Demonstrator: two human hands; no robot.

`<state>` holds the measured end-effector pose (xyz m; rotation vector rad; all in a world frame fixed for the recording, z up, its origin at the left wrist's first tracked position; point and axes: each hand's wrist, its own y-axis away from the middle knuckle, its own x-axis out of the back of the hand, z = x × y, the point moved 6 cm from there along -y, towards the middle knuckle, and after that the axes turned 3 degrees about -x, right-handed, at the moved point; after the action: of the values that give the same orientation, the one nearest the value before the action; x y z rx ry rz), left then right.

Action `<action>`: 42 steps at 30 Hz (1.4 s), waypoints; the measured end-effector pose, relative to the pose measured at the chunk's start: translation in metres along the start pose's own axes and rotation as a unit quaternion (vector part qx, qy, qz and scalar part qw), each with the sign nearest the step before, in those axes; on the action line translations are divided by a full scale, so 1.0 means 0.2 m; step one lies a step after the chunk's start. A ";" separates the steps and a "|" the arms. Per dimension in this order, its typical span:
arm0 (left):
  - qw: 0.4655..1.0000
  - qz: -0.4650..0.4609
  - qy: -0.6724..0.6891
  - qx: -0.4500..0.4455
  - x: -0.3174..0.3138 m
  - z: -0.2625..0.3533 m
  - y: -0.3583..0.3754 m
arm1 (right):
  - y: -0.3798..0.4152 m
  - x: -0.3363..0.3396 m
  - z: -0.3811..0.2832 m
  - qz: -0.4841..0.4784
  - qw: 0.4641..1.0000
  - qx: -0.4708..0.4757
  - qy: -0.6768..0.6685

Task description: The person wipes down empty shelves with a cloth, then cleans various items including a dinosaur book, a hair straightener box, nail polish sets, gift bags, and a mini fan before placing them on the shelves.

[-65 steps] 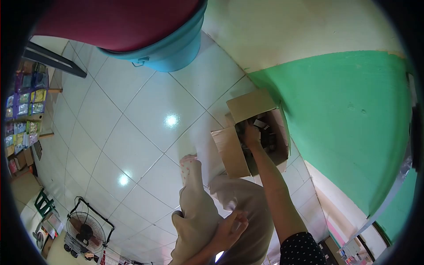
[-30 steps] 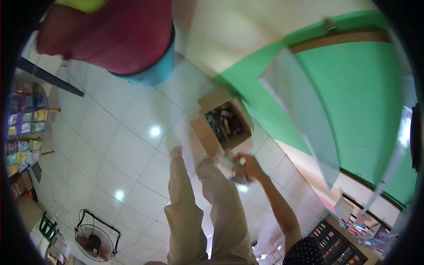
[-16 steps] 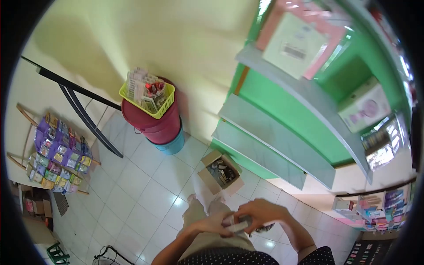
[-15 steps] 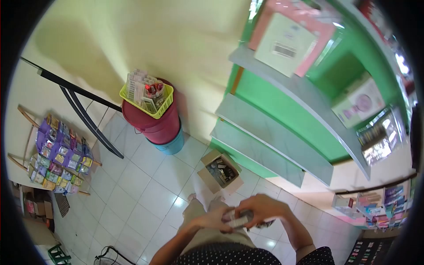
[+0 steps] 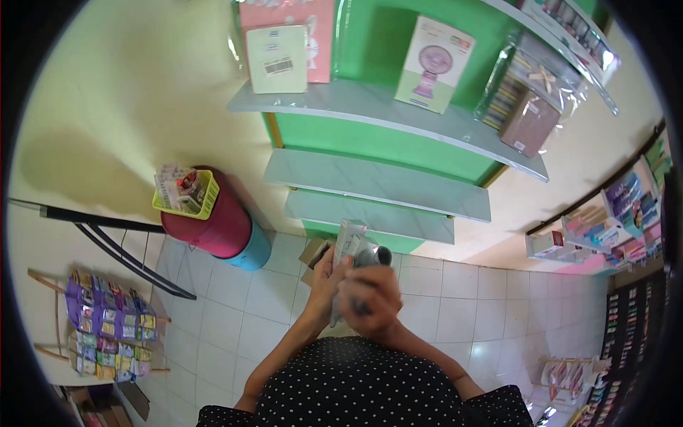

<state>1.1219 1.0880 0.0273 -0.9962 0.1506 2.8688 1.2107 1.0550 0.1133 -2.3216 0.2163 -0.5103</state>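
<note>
Both hands are close together in front of my body. My left hand (image 5: 324, 285) is closed around a bunch of small pale grey and white packages (image 5: 351, 238), which stick up past its fingers. My right hand (image 5: 371, 295) is blurred, with its fingers curled in against that bunch; what lies inside them is hidden. A dark round end (image 5: 384, 255) shows just above the right knuckles. Behind the left hand, an open cardboard box (image 5: 311, 258) on the floor is mostly covered.
Ahead, grey shelves (image 5: 377, 178) on a green back hold a fan box (image 5: 435, 64) and a white box (image 5: 277, 60). A yellow basket (image 5: 208, 196) tops a dark red bucket (image 5: 220, 231) at left. A packet rack (image 5: 110, 313) stands further left.
The view has swung right, so the shelves now stand straight ahead. My hands have risen with the packages and now hide most of the cardboard box.
</note>
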 end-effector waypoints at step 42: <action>0.929 0.104 -0.279 -0.222 0.74 0.43 -0.83 | -0.56 -0.69 0.91 -0.147 0.967 -0.201 -0.050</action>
<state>0.9756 1.2722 -0.0078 -0.1606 -0.4864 3.3227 1.1619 1.2915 0.0332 -2.7893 -0.0843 -0.5302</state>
